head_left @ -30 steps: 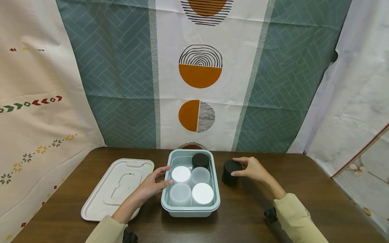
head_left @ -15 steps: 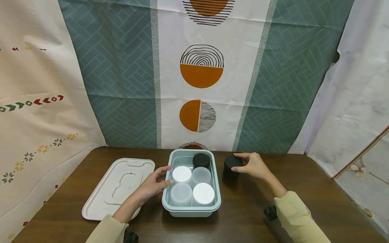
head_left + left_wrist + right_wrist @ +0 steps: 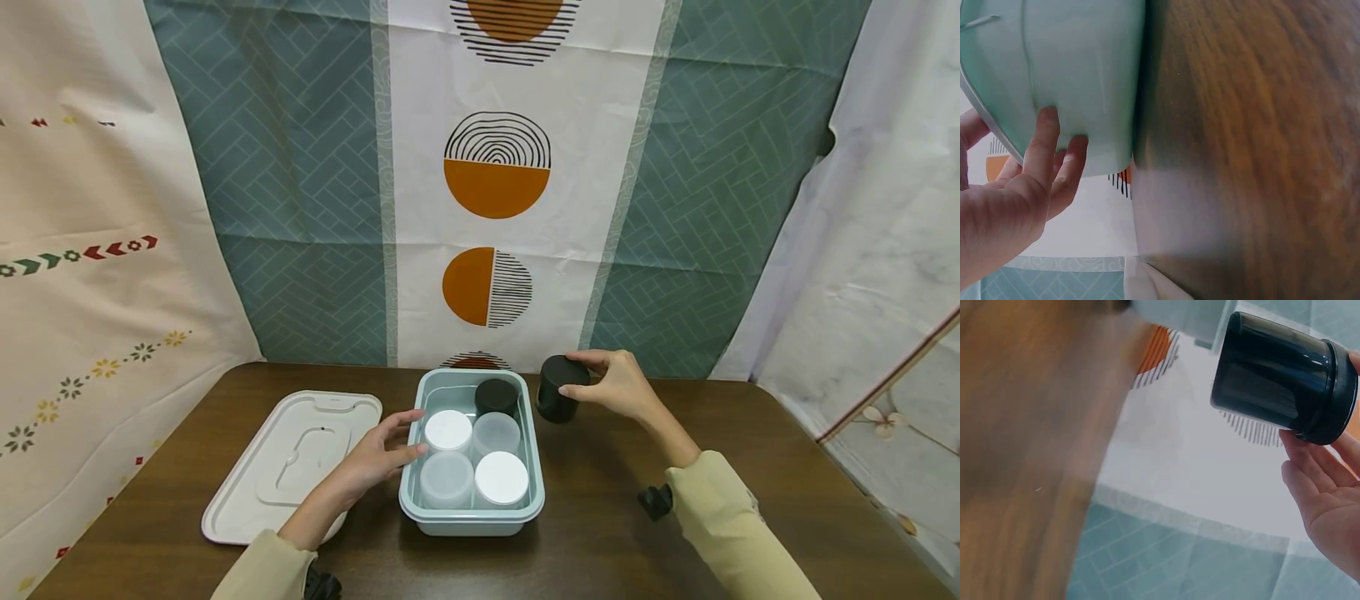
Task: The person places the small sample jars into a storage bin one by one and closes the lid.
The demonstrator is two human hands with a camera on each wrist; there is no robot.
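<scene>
My right hand (image 3: 618,385) grips a round black lidded jar (image 3: 557,400) by its lid end, thumb and fingers around it. In the right wrist view the jar (image 3: 1279,378) hangs above the table, beside the box's right rear corner. My left hand (image 3: 375,458) holds the left rim of a pale blue-green plastic box (image 3: 471,523); in the left wrist view two fingertips press the box's outer wall (image 3: 1094,75). Inside the box stand another black jar (image 3: 497,397), two white-lidded jars (image 3: 501,479) and two translucent-lidded jars (image 3: 447,481). The box's rear left part shows bare floor.
A white rectangular lid (image 3: 292,467) lies flat on the brown wooden table (image 3: 600,533), left of the box and partly under my left forearm. A patterned cloth (image 3: 480,225) hangs behind the table's far edge. More cloth hangs at both sides.
My right hand has lifted the black jar off the table and carried it up and left towards the box's rear corner. The left hand and the box stay where they were.
</scene>
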